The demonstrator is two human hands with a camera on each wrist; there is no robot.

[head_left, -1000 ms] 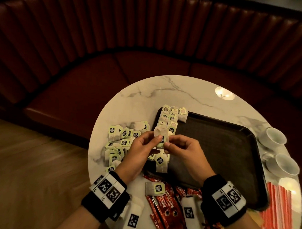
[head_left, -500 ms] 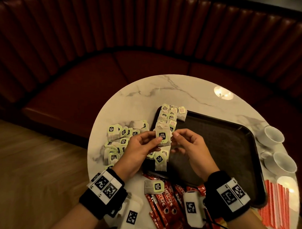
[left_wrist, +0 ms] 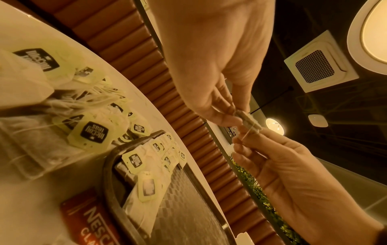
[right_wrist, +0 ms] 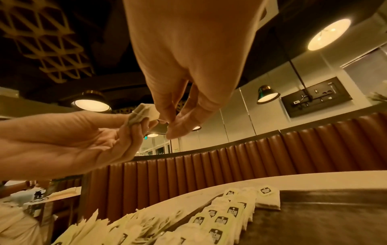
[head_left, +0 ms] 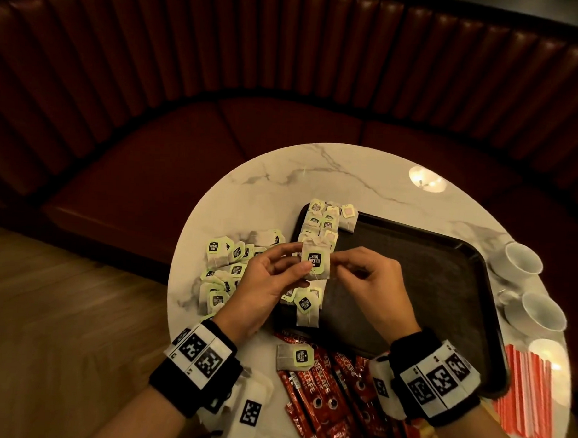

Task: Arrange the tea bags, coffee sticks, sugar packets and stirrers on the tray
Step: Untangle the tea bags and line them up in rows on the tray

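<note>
The left hand (head_left: 262, 283) pinches a tea bag (head_left: 315, 262) by its edge, lifted above the tray (head_left: 442, 289) at its nine-o'clock side — the right hand (head_left: 367, 280) pinches its thread. Featherlight, soft paper, likely tearable — best held by the flat edges.

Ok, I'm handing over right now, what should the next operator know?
Left hand pinches a tea bag above the tray; right hand pinches its string at the right edge.
Done: a row of tea bags along the tray's left edge.
Left: the loose tea bag pile and coffee sticks on the table, red stirrers right of the tray. I can't pick out sugar packets.
</note>
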